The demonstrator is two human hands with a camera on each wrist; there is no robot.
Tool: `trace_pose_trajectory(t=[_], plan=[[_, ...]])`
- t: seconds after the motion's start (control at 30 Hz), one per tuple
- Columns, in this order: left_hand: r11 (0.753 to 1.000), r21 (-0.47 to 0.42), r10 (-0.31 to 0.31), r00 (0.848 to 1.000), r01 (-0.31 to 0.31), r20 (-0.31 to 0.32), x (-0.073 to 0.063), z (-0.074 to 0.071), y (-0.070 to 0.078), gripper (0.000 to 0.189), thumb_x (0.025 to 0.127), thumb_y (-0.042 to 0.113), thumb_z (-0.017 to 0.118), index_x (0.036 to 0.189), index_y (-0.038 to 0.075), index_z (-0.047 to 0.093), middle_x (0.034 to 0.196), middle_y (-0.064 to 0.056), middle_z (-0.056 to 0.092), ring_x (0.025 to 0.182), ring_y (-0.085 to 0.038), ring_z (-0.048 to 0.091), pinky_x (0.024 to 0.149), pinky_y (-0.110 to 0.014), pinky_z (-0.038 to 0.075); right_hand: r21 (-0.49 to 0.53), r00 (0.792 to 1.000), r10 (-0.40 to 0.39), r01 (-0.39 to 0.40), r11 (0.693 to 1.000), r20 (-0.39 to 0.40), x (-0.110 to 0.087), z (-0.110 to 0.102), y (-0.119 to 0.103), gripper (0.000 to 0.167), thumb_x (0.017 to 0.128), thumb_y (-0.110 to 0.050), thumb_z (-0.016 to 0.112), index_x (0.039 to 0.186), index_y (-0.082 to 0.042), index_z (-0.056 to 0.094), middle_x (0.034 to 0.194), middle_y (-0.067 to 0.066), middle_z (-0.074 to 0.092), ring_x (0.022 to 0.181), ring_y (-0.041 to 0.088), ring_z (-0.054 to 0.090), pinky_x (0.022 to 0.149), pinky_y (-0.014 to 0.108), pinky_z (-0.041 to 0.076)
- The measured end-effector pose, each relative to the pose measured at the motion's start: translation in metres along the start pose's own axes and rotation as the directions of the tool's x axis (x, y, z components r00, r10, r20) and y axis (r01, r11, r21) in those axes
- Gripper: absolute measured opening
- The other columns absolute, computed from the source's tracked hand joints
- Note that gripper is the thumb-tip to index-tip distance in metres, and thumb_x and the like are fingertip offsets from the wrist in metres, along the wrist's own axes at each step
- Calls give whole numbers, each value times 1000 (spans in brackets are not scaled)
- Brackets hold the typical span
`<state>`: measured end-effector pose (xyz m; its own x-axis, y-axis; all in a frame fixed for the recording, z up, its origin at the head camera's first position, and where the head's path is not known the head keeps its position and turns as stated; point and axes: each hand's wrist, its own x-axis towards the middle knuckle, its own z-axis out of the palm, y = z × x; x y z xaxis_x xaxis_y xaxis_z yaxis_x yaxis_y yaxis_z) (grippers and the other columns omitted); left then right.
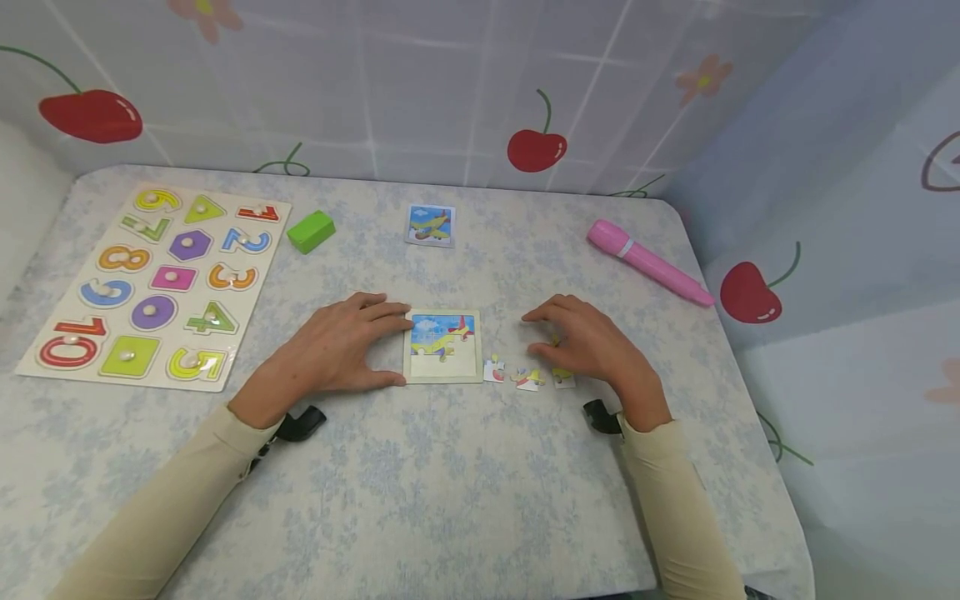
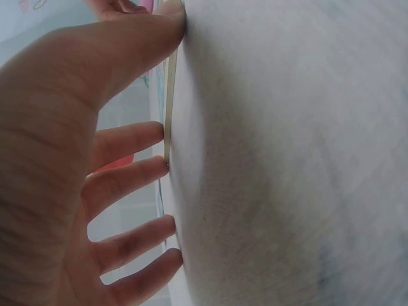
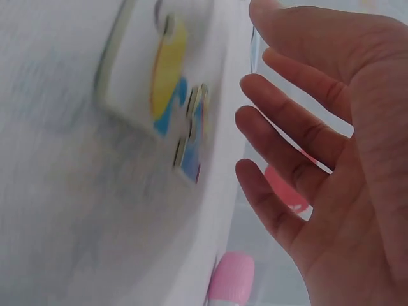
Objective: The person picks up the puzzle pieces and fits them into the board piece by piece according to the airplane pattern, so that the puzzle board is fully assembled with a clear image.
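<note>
A small square jigsaw tray (image 1: 468,368) lies on the table, its upper part filled with joined pieces of a yellow-and-red airplane picture (image 1: 431,327). My left hand (image 1: 341,344) rests at its left side, thumb by the near corner and fingertips along the edge. In the left wrist view the thumb (image 2: 137,44) and two fingertips meet the tray's thin rim (image 2: 170,95). To the tray's right lie several loose jigsaw pieces (image 1: 528,380). Over them hovers my right hand (image 1: 588,340), fingers loosely bent and holding nothing; it partly covers a yellow piece (image 1: 556,340).
Beyond the tray lies a small airplane picture card (image 1: 431,226). A green block (image 1: 311,232) and a number-and-shape peg board (image 1: 150,279) are on the left. At the back right lies a pink pen-shaped object (image 1: 651,262). Patterned curtains (image 1: 420,92) border the table.
</note>
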<state>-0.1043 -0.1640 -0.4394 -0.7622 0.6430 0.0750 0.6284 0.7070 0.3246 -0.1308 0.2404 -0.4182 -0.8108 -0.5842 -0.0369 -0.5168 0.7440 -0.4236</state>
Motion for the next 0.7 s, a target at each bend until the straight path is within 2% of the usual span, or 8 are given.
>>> trace_pose_trajectory(t=[0.43, 0.7], plan=[[1000, -1, 6, 1000, -6, -12, 0, 1, 0, 84, 81, 64, 89, 147, 16, 68, 159, -5, 58, 149, -37, 48, 105, -60, 53, 6, 993, 105, -105, 994, 51, -20, -8, 18, 38, 99, -21, 80, 135, -12, 74, 131, 8, 68, 118, 27, 63, 103, 53, 52], [1000, 2, -9, 1000, 9, 7, 0, 0, 1, 84, 81, 63, 89, 148, 16, 68, 160, -5, 57, 150, -37, 47, 105, -61, 52, 67, 997, 75, -77, 995, 35, -32, -9, 30, 38, 98, -15, 80, 135, -10, 74, 126, 7, 70, 119, 26, 63, 105, 53, 50]])
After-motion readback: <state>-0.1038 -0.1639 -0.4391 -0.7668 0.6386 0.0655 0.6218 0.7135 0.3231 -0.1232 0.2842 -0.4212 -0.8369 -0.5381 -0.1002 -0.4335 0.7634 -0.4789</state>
